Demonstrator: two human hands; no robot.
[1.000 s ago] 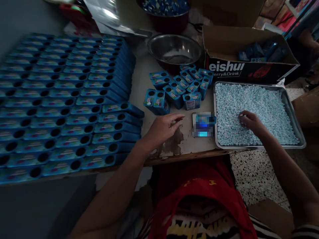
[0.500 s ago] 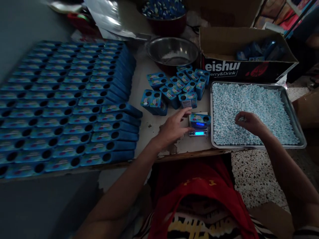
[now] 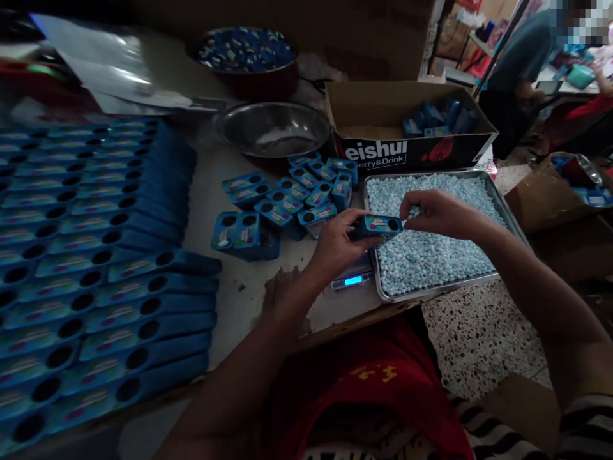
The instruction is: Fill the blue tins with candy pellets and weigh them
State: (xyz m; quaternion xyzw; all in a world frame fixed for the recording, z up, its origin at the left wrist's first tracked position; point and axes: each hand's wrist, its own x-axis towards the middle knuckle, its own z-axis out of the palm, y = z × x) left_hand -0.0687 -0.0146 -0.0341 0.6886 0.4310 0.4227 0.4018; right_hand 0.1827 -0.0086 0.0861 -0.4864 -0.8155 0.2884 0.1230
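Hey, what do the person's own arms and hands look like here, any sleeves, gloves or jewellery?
Both hands are bare: no gloves, and no rings or watch that I can make out in the dim light. The left hand and its forearm are uncovered down to the picture's bottom edge. The right hand and forearm are bare too; a sleeve with dark and light stripes starts near the elbow.

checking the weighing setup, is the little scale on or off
On: the small scale shows a lit blue display at the table edge, below the blue tin held by the left hand.

Scale (image 3: pixel 352 280) half hidden under left hand (image 3: pixel 335 246); blue rows (image 3: pixel 96 255) cut off left.
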